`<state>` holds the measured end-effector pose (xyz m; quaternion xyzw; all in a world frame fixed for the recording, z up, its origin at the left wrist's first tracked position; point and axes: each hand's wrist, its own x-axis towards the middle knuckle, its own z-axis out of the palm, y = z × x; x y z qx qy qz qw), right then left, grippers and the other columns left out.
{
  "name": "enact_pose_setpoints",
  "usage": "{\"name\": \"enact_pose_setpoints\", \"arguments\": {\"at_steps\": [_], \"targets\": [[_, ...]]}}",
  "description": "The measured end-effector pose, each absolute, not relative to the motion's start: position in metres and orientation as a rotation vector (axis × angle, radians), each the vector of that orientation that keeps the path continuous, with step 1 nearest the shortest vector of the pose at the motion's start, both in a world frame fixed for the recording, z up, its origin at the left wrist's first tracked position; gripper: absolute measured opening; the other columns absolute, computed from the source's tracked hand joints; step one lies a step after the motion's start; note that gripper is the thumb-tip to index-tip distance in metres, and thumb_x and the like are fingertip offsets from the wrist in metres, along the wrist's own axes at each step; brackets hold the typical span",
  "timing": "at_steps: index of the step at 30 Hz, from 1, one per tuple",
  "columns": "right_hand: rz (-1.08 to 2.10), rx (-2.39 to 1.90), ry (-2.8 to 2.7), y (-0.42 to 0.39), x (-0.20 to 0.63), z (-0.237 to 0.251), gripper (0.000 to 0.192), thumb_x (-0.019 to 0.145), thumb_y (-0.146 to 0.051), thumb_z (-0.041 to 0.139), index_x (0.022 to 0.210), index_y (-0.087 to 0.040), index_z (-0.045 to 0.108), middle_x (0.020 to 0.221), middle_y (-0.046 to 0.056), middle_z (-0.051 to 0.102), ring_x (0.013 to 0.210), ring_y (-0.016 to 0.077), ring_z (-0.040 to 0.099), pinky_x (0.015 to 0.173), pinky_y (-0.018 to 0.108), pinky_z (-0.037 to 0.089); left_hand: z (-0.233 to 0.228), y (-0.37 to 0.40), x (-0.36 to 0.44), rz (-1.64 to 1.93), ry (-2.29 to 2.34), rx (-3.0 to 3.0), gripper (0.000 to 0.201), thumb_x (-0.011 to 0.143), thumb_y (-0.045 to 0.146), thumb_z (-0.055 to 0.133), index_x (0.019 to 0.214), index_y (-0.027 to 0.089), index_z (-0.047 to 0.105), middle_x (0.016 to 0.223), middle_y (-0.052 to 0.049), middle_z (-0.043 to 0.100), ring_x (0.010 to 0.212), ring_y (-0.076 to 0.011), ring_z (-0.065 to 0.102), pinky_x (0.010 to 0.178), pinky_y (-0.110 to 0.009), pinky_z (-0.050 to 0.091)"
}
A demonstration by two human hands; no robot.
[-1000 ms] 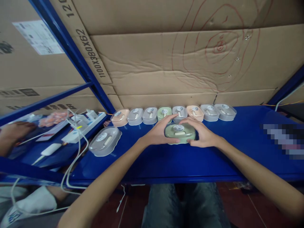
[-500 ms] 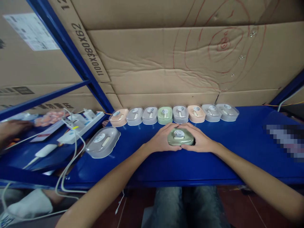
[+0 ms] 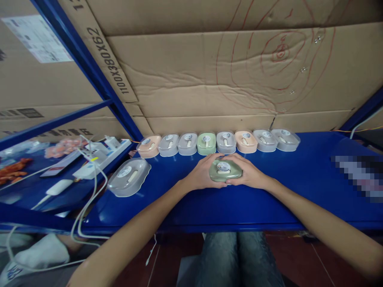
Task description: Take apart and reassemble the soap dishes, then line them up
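A green lidded box [image 3: 222, 171] with a round white sticker rests on the blue shelf [image 3: 209, 199], tilted a little. My left hand [image 3: 202, 174] grips its left side and my right hand [image 3: 247, 174] grips its right side. Behind it, a row of several similar boxes [image 3: 217, 142] in peach, grey and green lines the back of the shelf against the cardboard.
A grey lidded box [image 3: 129, 177] sits alone at the left of the shelf. Further left lie a white power strip [image 3: 101, 157], white cables [image 3: 86, 203] and a white charger [image 3: 61, 187]. Cardboard cartons [image 3: 209, 79] form the back wall. A blue upright [image 3: 89, 63] slants at left.
Both hands have closed tighter round the green box and turned it, so it now looks narrower and tilted. The other person's hand at far left has left the view.
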<state>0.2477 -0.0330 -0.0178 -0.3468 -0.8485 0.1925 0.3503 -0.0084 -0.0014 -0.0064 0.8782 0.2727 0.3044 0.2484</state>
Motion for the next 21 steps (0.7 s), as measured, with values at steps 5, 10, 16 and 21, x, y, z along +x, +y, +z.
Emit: {"name": "enact_pose_setpoints", "arguments": {"at_steps": [5, 10, 16, 21], "targets": [[0.540, -0.904, -2.151, -0.031, 0.250, -0.019, 0.073, 0.086, -0.058, 0.088, 0.150, -0.034, 0.060, 0.139, 0.011, 0.068, 0.125, 0.0344, 0.069, 0.109, 0.057, 0.057, -0.003, -0.004, -0.009, 0.804, 0.753, 2.353, 0.116, 0.063, 0.058, 0.100, 0.160, 0.030, 0.043, 0.151, -0.014, 0.065, 0.139, -0.0409, 0.064, 0.119, -0.063, 0.050], [0.680, -0.852, -2.018, -0.028, 0.253, -0.020, 0.064, 0.091, -0.058, 0.084, 0.146, -0.032, 0.064, 0.142, 0.010, 0.071, 0.130, 0.0335, 0.070, 0.113, 0.058, 0.057, -0.001, -0.005, -0.012, 0.809, 0.775, 2.314, 0.134, 0.060, 0.060, 0.102, 0.169, 0.031, 0.030, 0.148, -0.016, 0.064, 0.136, -0.0410, 0.065, 0.117, -0.065, 0.049], [0.699, -0.925, -1.809, -0.023, 0.285, 0.007, 0.061, 0.090, -0.060, 0.084, 0.142, -0.033, 0.068, 0.149, 0.009, 0.070, 0.134, 0.0341, 0.070, 0.117, 0.059, 0.056, 0.000, -0.002, -0.017, 0.763, 0.811, 2.312, 0.145, 0.061, 0.062, 0.102, 0.174, 0.027, 0.019, 0.139, -0.015, 0.067, 0.131, -0.0385, 0.066, 0.117, -0.060, 0.049], [0.640, -1.100, -1.957, -0.025, 0.327, 0.038, 0.058, 0.086, -0.059, 0.088, 0.136, -0.034, 0.073, 0.148, 0.005, 0.072, 0.134, 0.0356, 0.070, 0.118, 0.058, 0.055, 0.002, -0.001, -0.021, 0.676, 0.816, 2.463, 0.107, 0.067, 0.067, 0.097, 0.156, 0.026, 0.054, 0.148, -0.015, 0.061, 0.139, -0.0417, 0.059, 0.120, -0.064, 0.046]]}}
